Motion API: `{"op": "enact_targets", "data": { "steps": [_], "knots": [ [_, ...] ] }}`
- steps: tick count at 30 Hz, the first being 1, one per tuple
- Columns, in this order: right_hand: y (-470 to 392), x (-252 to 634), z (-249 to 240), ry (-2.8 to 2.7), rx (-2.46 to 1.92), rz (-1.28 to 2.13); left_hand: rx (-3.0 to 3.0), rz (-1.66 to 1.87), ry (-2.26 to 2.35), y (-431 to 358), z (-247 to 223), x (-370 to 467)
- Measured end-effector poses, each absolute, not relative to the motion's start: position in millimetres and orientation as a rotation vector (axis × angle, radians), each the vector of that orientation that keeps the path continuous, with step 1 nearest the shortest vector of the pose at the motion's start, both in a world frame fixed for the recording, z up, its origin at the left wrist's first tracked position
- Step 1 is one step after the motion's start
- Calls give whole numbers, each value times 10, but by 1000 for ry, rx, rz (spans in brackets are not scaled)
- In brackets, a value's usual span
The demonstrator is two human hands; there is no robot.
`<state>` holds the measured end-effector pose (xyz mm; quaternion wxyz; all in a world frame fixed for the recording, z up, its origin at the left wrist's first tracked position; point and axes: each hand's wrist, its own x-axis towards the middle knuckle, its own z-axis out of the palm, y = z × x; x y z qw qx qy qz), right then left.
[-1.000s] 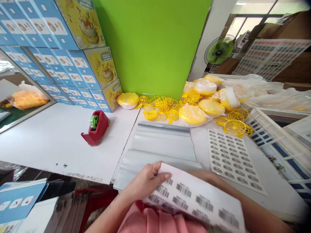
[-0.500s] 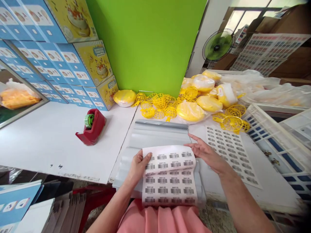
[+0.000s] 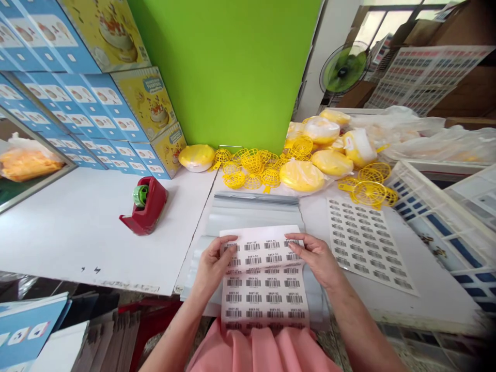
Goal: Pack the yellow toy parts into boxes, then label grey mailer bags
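A white sheet of barcode labels (image 3: 263, 297) lies over the front of a stack of grey plastic bags (image 3: 248, 221), its near end reaching my pink clothing. A crease or bend runs across its upper part. My left hand (image 3: 217, 256) pinches the sheet's upper left edge between thumb and fingers. At the upper right edge, my right hand (image 3: 315, 253) grips it the same way, thumb on top. To the right, a second barcode sheet (image 3: 368, 245) rests flat on the table.
A red tape dispenser (image 3: 147, 204) stands left, before stacked blue and yellow boxes (image 3: 116, 108). Yellow plastic baskets (image 3: 251, 168) and bagged yellow containers (image 3: 302, 175) line the back by a green panel (image 3: 225, 67). A white crate (image 3: 445, 232) is at right; flat cartons (image 3: 34, 320) sit lower left.
My right hand, spread beside the sheet earlier, has closed on its upper right edge. The held sheet has shifted slightly left and its top edge has risen a little.
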<state>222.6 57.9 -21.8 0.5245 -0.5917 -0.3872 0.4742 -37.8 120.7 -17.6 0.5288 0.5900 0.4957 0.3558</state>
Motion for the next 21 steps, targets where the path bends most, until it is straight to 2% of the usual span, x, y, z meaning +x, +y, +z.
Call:
{"op": "enact_targets", "data": {
  "steps": [12,21],
  "knots": [
    [545,2130,-183,-1045,-1467,941,1451,667,1098,1292,-64,-548],
    [469,2143,-113,-1117,-1610,833,1649,747,1200,1294,40,-528]
  ]
}}
